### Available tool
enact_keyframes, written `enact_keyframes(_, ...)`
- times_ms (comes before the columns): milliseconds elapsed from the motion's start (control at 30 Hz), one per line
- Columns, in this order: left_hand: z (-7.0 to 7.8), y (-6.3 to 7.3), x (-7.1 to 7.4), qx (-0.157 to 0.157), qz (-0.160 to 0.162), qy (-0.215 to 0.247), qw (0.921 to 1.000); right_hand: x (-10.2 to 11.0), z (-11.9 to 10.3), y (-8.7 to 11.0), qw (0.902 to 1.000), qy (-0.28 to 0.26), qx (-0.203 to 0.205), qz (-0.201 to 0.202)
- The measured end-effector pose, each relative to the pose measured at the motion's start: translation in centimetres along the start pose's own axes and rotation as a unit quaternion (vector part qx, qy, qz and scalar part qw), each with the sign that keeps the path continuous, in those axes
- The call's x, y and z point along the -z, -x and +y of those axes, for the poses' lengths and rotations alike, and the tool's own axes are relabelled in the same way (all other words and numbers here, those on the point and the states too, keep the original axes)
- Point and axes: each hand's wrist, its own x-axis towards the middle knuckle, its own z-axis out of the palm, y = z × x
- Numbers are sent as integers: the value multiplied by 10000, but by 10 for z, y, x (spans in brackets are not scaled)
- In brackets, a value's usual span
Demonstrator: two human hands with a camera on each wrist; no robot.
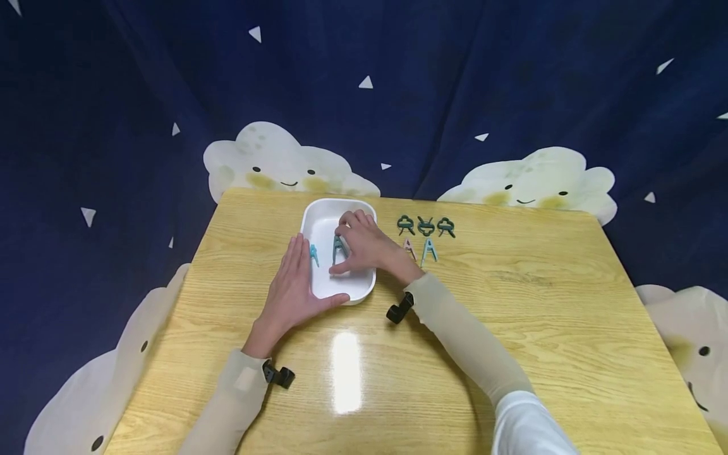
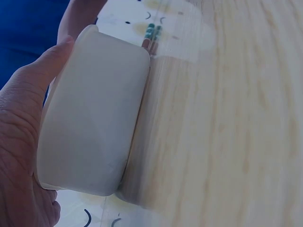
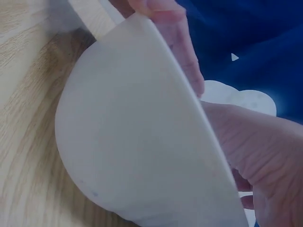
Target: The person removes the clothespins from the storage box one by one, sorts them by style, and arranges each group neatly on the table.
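Observation:
A white tray (image 1: 364, 294) sits on the wooden table, with a small light-blue clothespin (image 1: 314, 254) inside along its left side. My left hand (image 1: 292, 292) braces that side, its fingers straight along the wall and the thumb stretched across the near rim. Reaching over the tray's right rim, my right hand (image 1: 366, 243) holds a dark green clothespin (image 1: 339, 250) inside, fingers at its upper end and thumb by its legs. From both wrist views, the tray's outer wall (image 2: 94, 113) hides the clothespins.
Right of the tray, three dark green clips (image 1: 426, 227) stand in a row. Below them lie a pink clothespin (image 1: 408, 248), partly behind my right wrist, and a light-blue clothespin (image 1: 430, 249). A dark blue curtain (image 1: 432, 95) hangs behind the table (image 1: 512, 316).

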Motion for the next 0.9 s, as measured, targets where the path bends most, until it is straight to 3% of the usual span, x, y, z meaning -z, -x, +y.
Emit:
enact_keyframes(400, -1, -1, -1, 82, -55, -8, 10000, 20, 11, 17, 9997, -91, -90, 211)
enact_keyframes(700, 0, -1, -1, 133, -65, 35, 9999, 35, 25, 27, 9986, -237, -448, 160)
enact_keyframes(900, 1, -1, 0, 172, -97, -17, 9998, 37, 32, 34, 9986, -264, -384, 264)
